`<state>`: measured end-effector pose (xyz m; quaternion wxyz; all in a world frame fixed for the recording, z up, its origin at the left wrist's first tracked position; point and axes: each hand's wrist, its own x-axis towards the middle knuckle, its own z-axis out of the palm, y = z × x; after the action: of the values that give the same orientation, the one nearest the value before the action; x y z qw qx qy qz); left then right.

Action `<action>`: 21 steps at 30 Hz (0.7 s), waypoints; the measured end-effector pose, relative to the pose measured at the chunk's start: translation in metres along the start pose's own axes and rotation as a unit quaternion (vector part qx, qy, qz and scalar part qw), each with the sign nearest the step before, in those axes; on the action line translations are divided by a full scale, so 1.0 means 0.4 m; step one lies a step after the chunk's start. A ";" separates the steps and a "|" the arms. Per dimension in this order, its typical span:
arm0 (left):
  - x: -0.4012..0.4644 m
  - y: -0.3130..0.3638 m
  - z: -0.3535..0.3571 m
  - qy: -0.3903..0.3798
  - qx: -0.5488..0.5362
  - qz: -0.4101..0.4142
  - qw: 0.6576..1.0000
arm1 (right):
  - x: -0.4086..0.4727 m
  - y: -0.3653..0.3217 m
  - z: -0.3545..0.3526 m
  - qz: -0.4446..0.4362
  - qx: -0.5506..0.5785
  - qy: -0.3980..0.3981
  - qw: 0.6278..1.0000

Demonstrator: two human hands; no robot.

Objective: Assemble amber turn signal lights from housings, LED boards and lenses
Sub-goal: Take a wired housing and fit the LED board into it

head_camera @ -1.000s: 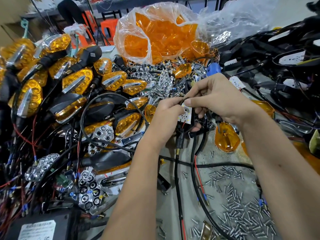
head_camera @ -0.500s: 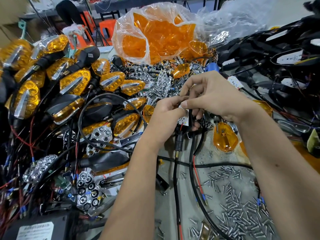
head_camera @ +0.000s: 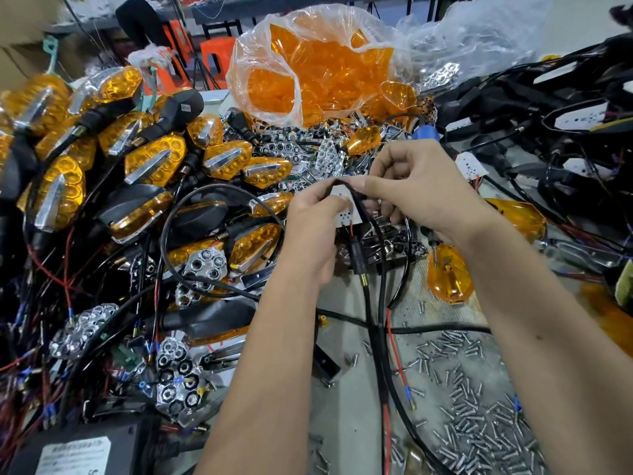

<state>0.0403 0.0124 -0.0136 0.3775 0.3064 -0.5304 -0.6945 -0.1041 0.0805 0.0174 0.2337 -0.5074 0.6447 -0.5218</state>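
My left hand [head_camera: 313, 222] holds a small white LED board [head_camera: 346, 210] with its thumb on top, above the middle of the bench. A black stem and cable [head_camera: 360, 265] hang from the board, and a red wire shows at its lower edge. My right hand [head_camera: 423, 190] pinches a black wire [head_camera: 356, 197] that loops over the board's top. A loose amber lens [head_camera: 449, 279] lies just right of my hands. A clear bag of amber lenses [head_camera: 308, 73] stands behind.
Finished amber turn signals [head_camera: 156, 159] and black housings pile up on the left, tangled in wires. Chrome reflector inserts [head_camera: 205, 265] lie among them. Several loose screws [head_camera: 479, 406] cover the mat at the lower right. Black wired housings [head_camera: 565, 125] crowd the right edge.
My right hand has drawn the black wire up over the top of the board. More of the white board face shows between my thumbs. Both hands stay in the same spot.
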 end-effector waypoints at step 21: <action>-0.016 0.016 0.022 0.020 -0.084 0.017 0.996 | 0.010 0.007 0.037 0.032 -0.012 -0.054 0.998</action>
<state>0.0376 0.0213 -0.0049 0.4241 0.2787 -0.4677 -0.7237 -0.0942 0.0702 0.0107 0.2787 -0.5164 0.6533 -0.4783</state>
